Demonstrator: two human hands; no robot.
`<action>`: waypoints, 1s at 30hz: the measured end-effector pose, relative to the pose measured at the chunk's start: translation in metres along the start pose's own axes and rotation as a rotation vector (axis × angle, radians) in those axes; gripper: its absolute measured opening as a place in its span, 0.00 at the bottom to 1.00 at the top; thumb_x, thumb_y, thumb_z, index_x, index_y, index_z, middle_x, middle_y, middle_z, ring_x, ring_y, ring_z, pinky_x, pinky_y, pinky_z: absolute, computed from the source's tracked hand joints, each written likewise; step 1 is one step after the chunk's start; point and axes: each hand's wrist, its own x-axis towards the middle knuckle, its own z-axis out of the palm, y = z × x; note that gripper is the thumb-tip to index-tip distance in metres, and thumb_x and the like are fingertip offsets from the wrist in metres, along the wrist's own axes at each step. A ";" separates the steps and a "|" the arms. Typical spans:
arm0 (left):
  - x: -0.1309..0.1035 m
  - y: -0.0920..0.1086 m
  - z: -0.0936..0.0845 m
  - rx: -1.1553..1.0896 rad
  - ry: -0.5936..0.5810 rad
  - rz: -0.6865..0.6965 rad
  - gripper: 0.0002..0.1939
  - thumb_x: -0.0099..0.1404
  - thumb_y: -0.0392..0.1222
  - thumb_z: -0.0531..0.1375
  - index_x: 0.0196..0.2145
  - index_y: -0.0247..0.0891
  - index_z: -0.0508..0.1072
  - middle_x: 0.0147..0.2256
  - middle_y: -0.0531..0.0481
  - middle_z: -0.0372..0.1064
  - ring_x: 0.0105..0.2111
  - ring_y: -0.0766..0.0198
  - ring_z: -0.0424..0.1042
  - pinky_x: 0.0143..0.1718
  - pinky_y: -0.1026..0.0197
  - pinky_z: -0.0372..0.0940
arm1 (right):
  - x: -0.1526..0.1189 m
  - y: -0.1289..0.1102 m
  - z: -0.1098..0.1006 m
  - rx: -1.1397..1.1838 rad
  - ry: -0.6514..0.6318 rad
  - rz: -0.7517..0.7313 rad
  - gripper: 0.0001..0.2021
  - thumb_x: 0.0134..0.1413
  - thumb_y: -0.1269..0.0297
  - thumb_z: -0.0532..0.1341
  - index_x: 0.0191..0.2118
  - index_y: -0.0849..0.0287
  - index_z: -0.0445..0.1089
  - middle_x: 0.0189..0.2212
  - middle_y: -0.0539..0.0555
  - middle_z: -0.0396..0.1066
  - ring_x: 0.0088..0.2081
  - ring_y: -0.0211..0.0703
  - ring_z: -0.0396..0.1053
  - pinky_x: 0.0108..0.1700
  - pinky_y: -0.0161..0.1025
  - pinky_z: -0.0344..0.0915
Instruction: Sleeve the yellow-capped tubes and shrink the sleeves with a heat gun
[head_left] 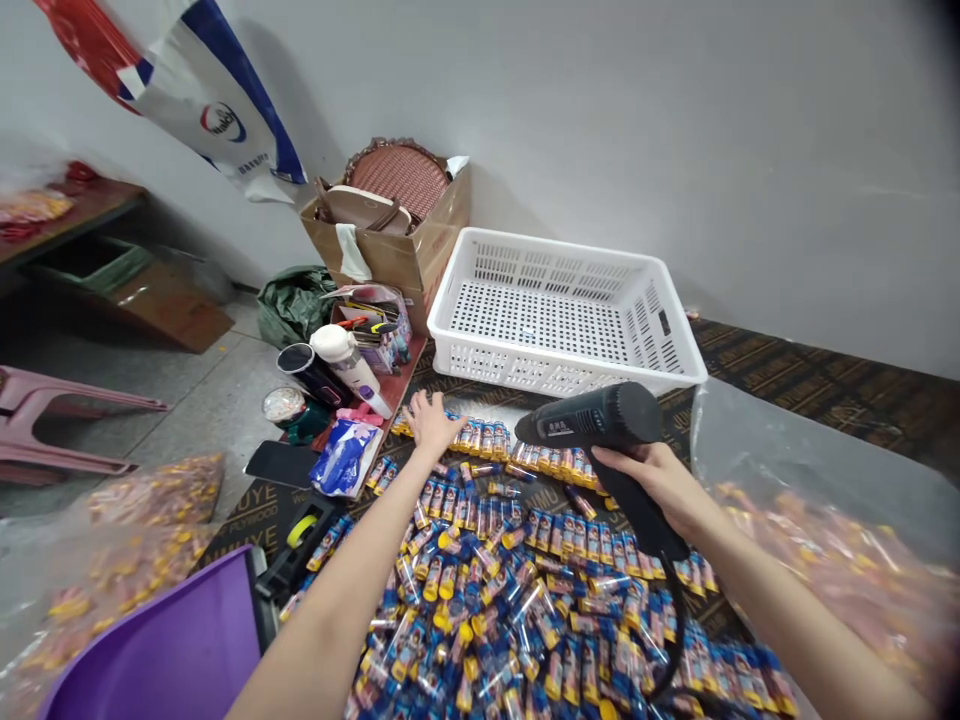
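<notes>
My right hand (660, 485) is wrapped round the handle of a black hair dryer (577, 418), whose barrel points left over a row of small tubes. Its cord hangs down over the pile. Against the left part of that row of tubes (484, 438) lies my left hand (431, 425), fingers apart and reaching over the tubes; the fingertips are partly hidden. The tubes have blue and yellow ends and printed wraps. Closer to me, more tubes (457, 580) stand in lines and lie in a loose heap.
Behind the rows stands a white plastic basket (562, 375). To the left are a white bottle (352, 365), a dark tumbler (311, 372), a phone (281, 464), a tape dispenser (296, 545) and a purple dustpan (165, 640). A clear bag of tubes (832, 540) sits at right.
</notes>
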 end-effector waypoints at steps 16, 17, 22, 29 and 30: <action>-0.080 -0.040 -0.001 0.027 -0.123 0.028 0.13 0.55 0.47 0.58 0.37 0.39 0.68 0.41 0.44 0.63 0.45 0.52 0.60 0.44 0.50 0.57 | 0.023 -0.024 0.040 0.003 -0.189 0.040 0.14 0.41 0.56 0.68 0.29 0.62 0.72 0.19 0.53 0.71 0.20 0.41 0.68 0.22 0.35 0.65; -0.092 -0.044 0.000 -0.008 -0.139 0.043 0.12 0.55 0.46 0.58 0.37 0.40 0.68 0.40 0.45 0.64 0.45 0.53 0.61 0.45 0.50 0.57 | 0.025 -0.026 0.046 -0.011 -0.202 0.024 0.14 0.41 0.56 0.68 0.29 0.62 0.72 0.19 0.53 0.71 0.20 0.40 0.68 0.21 0.35 0.64; -0.139 -0.063 -0.008 -0.195 0.015 0.038 0.11 0.58 0.45 0.56 0.39 0.41 0.69 0.47 0.45 0.64 0.50 0.55 0.61 0.53 0.47 0.52 | 0.032 -0.039 0.077 -0.065 -0.237 -0.072 0.16 0.38 0.55 0.69 0.29 0.63 0.72 0.22 0.52 0.71 0.20 0.38 0.66 0.22 0.34 0.62; -0.184 -0.083 -0.026 -0.303 0.112 -0.117 0.08 0.60 0.41 0.54 0.36 0.41 0.71 0.43 0.45 0.68 0.47 0.55 0.65 0.49 0.48 0.59 | 0.042 -0.042 0.112 -0.078 -0.297 -0.126 0.17 0.38 0.57 0.69 0.34 0.62 0.72 0.24 0.52 0.73 0.22 0.40 0.68 0.27 0.37 0.65; -0.189 -0.086 -0.028 -0.303 0.110 -0.125 0.08 0.60 0.41 0.54 0.36 0.41 0.71 0.42 0.45 0.68 0.46 0.55 0.65 0.48 0.48 0.60 | 0.045 -0.039 0.117 -0.083 -0.295 -0.152 0.17 0.37 0.58 0.69 0.34 0.62 0.72 0.24 0.52 0.73 0.24 0.41 0.68 0.28 0.38 0.66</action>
